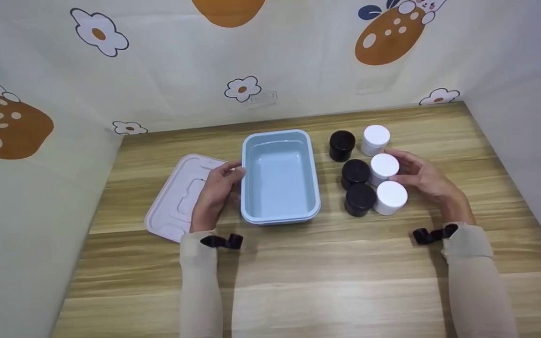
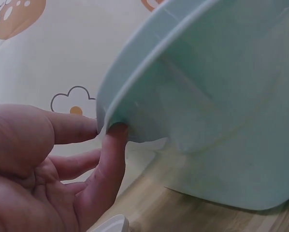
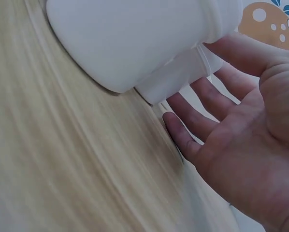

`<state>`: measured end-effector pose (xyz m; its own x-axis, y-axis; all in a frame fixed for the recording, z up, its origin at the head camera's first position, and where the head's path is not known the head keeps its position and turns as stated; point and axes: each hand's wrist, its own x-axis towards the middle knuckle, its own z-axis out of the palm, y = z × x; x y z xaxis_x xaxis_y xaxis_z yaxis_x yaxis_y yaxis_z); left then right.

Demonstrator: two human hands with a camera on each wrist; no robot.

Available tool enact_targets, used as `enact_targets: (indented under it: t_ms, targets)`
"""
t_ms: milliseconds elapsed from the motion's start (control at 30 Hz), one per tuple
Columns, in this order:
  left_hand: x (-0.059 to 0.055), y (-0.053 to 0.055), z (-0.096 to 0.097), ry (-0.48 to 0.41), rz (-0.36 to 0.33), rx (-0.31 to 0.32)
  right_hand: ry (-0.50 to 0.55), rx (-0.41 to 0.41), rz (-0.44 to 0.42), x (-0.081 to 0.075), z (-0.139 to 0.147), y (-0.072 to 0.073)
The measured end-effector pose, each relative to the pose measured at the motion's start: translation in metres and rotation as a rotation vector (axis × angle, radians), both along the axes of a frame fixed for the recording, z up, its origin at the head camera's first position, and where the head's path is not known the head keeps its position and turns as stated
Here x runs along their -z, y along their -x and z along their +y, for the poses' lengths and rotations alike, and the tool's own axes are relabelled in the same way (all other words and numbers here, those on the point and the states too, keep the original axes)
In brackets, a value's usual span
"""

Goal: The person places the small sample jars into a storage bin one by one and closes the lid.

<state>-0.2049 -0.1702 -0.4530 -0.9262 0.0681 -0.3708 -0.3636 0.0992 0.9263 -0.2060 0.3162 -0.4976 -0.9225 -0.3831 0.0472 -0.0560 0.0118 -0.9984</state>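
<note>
A light blue plastic tub [image 1: 280, 180] stands in the middle of the table, its inside bare. My left hand [image 1: 216, 192] pinches its left rim; in the left wrist view the thumb and a finger lie on either side of that rim [image 2: 135, 72]. To the tub's right, my right hand [image 1: 428, 183] has thumb and index finger around the middle white jar [image 1: 384, 166]. That jar stands between a far white jar [image 1: 375, 139] and a near white jar [image 1: 391, 197]. In the right wrist view, the near jar [image 3: 130, 38] partly hides the middle one [image 3: 178, 75].
Several black jars stand left of the white ones: a far one [image 1: 342, 145], a middle one [image 1: 355, 173] and a near one [image 1: 360, 199]. A pale lid [image 1: 169, 206] lies left of the tub, partly under my left hand. Patterned sheets [image 1: 172, 70] border the wooden table [image 1: 327, 281].
</note>
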Motion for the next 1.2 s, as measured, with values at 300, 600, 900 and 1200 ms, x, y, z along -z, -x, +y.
enact_targets:
  t_ms: [300,600,900,1200]
  targets:
    - [0.0,0.002,0.001,-0.013,0.005,0.022,-0.007,0.111,-0.07,-0.003,-0.005,-0.004]
    - [0.003,0.002,0.001,-0.021,0.016,0.008,0.008,0.17,-0.098,-0.012,-0.011,-0.003]
    - [0.003,0.001,0.001,-0.021,0.031,0.023,0.022,0.257,-0.021,-0.032,-0.026,-0.004]
    - [0.003,0.001,0.001,-0.032,0.028,0.017,-0.08,0.291,0.015,-0.057,-0.044,-0.008]
